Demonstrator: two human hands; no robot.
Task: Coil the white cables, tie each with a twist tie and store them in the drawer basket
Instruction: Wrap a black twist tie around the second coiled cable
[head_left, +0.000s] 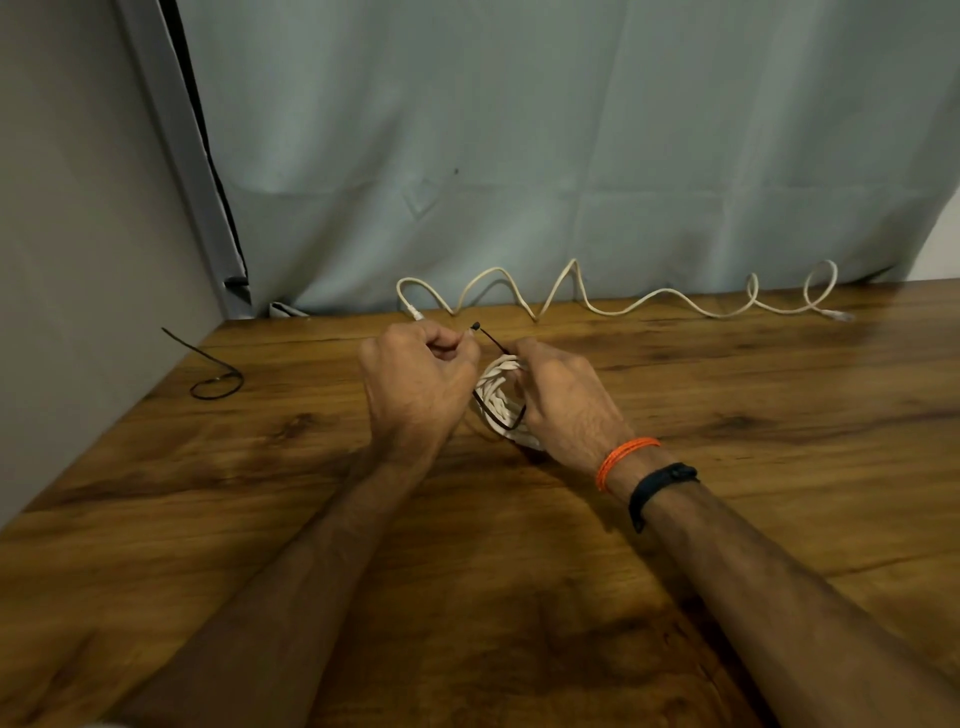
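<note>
A coiled white cable (498, 389) sits between my two hands above the wooden table (727, 467). A black twist tie (491, 340) loops around the coil; its lower bend shows under the coil and one end sticks up between my hands. My left hand (415, 384) pinches the tie's upper end with curled fingers. My right hand (561, 400) grips the coil and the tie's other part. A second white cable (613, 304) lies uncoiled in wavy loops along the table's back edge. The drawer basket is not in view.
Another black twist tie (215, 376) lies curled at the table's left edge, near the grey wall (78, 260). A pale blue cloth (519, 156) hangs behind the table. Orange and black bands circle my right wrist.
</note>
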